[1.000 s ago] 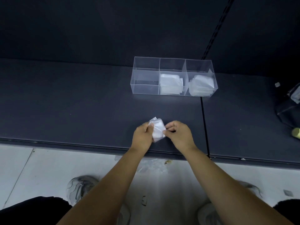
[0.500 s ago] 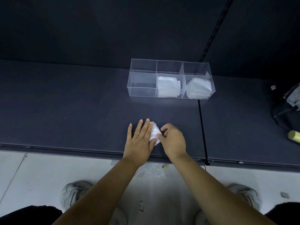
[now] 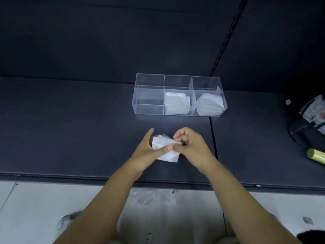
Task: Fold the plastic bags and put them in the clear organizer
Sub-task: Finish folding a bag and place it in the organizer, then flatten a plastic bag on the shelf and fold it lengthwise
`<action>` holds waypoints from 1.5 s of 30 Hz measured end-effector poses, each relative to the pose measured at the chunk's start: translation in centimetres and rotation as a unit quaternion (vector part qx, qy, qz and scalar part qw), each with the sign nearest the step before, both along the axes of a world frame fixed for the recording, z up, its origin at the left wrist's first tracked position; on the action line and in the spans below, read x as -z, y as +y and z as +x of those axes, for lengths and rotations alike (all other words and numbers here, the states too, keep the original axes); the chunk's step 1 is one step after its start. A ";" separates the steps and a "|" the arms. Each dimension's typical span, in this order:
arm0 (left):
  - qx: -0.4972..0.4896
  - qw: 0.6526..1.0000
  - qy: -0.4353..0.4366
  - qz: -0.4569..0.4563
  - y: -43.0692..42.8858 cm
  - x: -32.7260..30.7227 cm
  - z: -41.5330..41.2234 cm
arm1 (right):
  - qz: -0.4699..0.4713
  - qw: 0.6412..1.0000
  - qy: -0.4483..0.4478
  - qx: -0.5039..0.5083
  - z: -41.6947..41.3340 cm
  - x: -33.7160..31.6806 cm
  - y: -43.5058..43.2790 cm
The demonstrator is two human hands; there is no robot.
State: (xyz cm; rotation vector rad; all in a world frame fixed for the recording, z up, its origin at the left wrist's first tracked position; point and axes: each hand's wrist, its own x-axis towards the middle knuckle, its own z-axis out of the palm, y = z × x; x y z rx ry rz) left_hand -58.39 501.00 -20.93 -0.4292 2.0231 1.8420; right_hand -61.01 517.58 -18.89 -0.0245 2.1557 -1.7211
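Note:
A small folded white plastic bag [image 3: 167, 152] lies near the front of the dark shelf [image 3: 70, 129]. My left hand [image 3: 149, 152] holds it from the left, thumb laid across its top. My right hand [image 3: 190, 147] pinches the bag's upper right edge with curled fingers. Behind them stands the clear organizer [image 3: 179, 95] with three compartments. The left compartment holds nothing, the middle one a stack of folded bags [image 3: 176, 103], and the right one another stack [image 3: 210, 104].
A dark bag with printed items [image 3: 311, 124] and a yellowish tube [image 3: 316, 155] lie at the shelf's right end. Loose clear plastic bags [image 3: 153, 198] sit on the pale floor below the shelf edge. A vertical slotted rail [image 3: 226, 36] runs up the back wall.
My left hand, flat on the bag half a second ago, now holds it from the side. The right hand has lifted and pinches the upper edge. The camera has drifted slightly.

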 end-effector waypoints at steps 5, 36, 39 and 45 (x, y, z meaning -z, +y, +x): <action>-0.055 0.988 0.002 0.144 1.3 -2.3 -5.3 | 0.000 1.000 -0.005 -0.019 -3.9 -2.6 3.6; 0.147 0.790 0.272 -0.530 6.4 2.4 -9.7 | 0.393 0.896 -0.077 0.192 -16.7 1.5 7.7; 0.097 0.801 0.287 -0.516 5.3 2.3 -7.0 | 0.421 0.878 -0.126 0.190 -17.4 0.9 7.1; 0.015 0.826 0.206 -0.525 0.5 4.4 0.6 | 0.389 0.894 0.000 0.225 -14.6 0.2 6.4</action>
